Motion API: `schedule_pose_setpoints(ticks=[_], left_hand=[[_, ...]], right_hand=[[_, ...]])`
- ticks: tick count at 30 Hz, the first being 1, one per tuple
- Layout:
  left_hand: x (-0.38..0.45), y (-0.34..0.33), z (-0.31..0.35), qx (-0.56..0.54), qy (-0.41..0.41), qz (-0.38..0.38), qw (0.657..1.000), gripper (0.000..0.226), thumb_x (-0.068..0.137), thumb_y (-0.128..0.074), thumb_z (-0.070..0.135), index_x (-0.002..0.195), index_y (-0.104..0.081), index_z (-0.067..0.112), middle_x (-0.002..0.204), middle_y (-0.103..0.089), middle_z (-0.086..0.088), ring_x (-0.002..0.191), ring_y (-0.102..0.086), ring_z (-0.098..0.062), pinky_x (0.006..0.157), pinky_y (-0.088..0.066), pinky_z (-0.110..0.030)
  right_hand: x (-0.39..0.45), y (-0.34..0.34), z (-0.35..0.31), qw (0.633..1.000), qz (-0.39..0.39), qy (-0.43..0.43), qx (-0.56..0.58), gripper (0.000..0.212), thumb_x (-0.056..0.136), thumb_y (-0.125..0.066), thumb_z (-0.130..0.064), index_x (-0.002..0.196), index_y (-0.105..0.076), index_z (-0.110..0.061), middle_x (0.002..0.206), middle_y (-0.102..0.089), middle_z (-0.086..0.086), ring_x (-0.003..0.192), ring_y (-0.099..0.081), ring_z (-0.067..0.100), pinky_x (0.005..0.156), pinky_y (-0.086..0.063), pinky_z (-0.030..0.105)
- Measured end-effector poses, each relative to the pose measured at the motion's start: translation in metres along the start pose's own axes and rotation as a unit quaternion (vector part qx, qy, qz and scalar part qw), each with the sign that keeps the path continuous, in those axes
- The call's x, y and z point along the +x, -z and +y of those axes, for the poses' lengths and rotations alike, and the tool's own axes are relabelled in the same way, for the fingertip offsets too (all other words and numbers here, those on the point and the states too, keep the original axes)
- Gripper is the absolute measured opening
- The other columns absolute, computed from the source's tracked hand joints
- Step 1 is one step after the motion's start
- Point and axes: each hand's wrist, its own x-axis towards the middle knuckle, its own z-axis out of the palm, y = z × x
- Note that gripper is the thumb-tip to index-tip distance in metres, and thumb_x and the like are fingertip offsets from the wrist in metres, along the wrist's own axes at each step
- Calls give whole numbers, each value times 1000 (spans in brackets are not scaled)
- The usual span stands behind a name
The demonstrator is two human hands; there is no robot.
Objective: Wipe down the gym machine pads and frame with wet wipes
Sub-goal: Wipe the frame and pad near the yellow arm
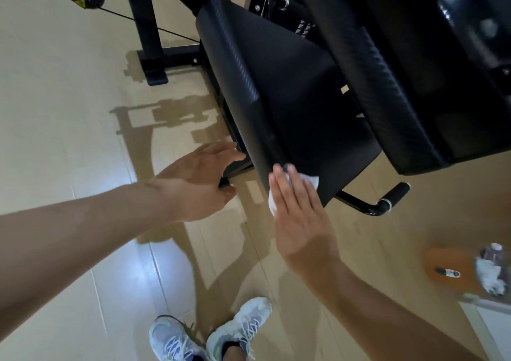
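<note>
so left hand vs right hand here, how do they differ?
The right hand presses a white wet wipe flat against the seat pad edge; the left hand holds nothing. The right hand points up the pad, while the left hand reaches sideways under it. Both have straight fingers.

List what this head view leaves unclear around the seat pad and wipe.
- Wipe: mostly covered by the right hand.
- Left hand fingertips: motion-blurred, contact with the frame uncertain.
- Seat pad underside: hidden by the pad.
- Items on orange stool: blurred, cut by right edge.
</note>
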Motion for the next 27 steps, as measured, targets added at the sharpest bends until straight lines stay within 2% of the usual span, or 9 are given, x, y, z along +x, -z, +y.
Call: schedule_pose_setpoints(ticks=[2,6,10,13,15,18,21,23,27], left_hand=[[-1,3,2,-8,-6,6,1000,62,97,-58,30,153,-31,35,164,-15,16,150,-15,-5,110,-15,-15],[3,6,-2,-2,-5,27,1000,65,96,-58,30,153,-28,37,165,-14,16,151,-14,-5,112,-16,-18],[5,4,-6,-2,-9,38,999,65,93,-60,28,151,-32,39,164,-19,12,151,-17,-8,115,-21,-23],[4,8,-2,-10,-7,38,999,61,93,-60,28,148,-36,37,163,-22,12,149,-21,-9,116,-24,-25],[4,13,1,-14,-15,44,999,58,93,-60,27,147,-40,34,161,-25,14,148,-22,-7,114,-25,-23],[7,23,1,-10,-12,65,998,64,94,-59,27,152,-33,31,163,-20,13,149,-19,-7,114,-22,-21],[14,35,-4,-5,3,101,995,65,95,-60,30,154,-31,31,165,-18,11,151,-17,-9,117,-20,-24],[16,41,-11,-4,13,123,992,65,94,-62,30,153,-34,31,165,-22,9,151,-21,-11,118,-22,-27],[15,42,-18,12,22,132,991,65,94,-62,29,153,-35,29,164,-24,7,150,-22,-12,118,-26,-30]], right_hand=[[-7,-5,2,999,0,10,-33,72,102,-37,-16,160,2,0,170,9,15,158,6,33,128,-11,48],[66,9,-7,998,-10,18,-64,74,105,-29,-25,158,18,-4,165,29,12,153,27,32,127,6,49],[127,24,-11,998,22,-52,34,77,107,-34,-32,159,18,-9,168,23,10,156,16,29,129,-2,45],[104,29,-9,975,25,-151,160,81,107,-35,-46,160,12,-7,170,8,13,158,0,26,129,-10,41],[82,30,-7,966,-3,-178,190,84,105,-37,-50,161,6,-5,171,3,12,158,-3,23,129,-10,39],[89,26,-3,970,-4,-157,183,84,105,-39,-48,160,4,-1,170,1,15,158,-3,26,129,-9,40],[146,32,-1,977,9,-124,171,84,105,-38,-45,159,8,-1,170,6,16,158,2,27,129,-6,41],[182,36,-4,983,42,-89,158,85,103,-45,-43,160,4,-3,170,1,17,158,0,30,129,-10,44],[210,38,-5,995,61,-12,73,84,104,-47,-43,161,3,-4,170,3,16,158,1,33,128,-11,46]])
